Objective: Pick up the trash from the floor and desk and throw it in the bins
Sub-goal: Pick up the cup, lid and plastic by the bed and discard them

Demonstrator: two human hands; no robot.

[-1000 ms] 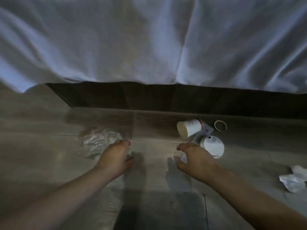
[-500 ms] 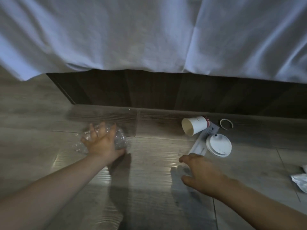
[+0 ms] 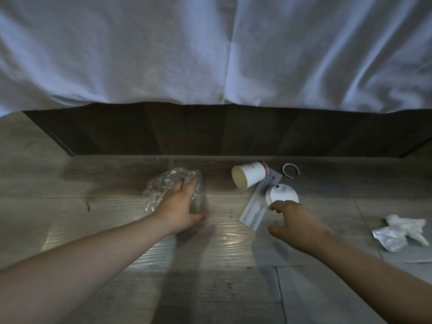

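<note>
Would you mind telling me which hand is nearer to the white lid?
Right. The right hand reaches just below the lid, fingertips at its edge; the left hand is off to its left, on the plastic wrap.

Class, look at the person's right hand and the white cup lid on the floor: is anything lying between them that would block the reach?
Nothing visible does. The right hand hovers open just short of the white lid; the paper slip lies beside the path, partly under the lid.

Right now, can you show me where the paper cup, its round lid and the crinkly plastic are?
paper cup (image 3: 253, 175): head view, white side wall.
round lid (image 3: 282, 191): head view, flat top.
crinkly plastic (image 3: 163, 185): head view, bunched middle.
</note>
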